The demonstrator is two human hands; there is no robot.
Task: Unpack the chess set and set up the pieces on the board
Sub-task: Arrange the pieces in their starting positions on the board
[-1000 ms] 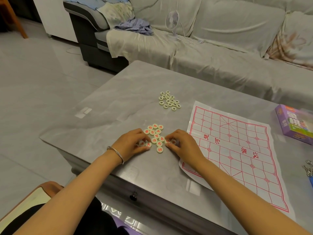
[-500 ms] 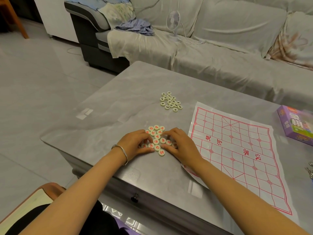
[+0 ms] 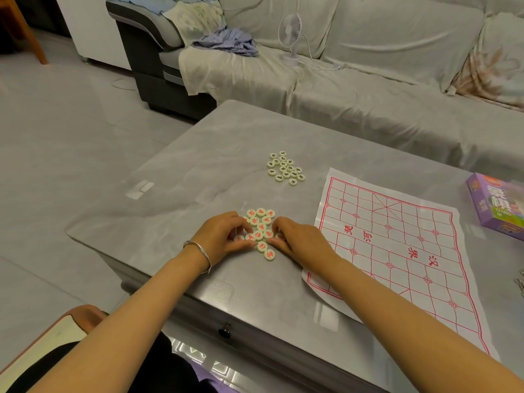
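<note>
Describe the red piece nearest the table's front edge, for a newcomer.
Grey table, left of the paper board: red pieces cluster between left hand and right hand. The target disc alone pokes out past both thumbs, toward the person.

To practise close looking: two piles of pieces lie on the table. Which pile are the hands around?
The red pile, nearest the person: left hand and right hand curl round it. The black pile lies farther off, untouched.

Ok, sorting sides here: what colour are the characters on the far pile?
Black, on the far pile of cream pieces; head view.
</note>
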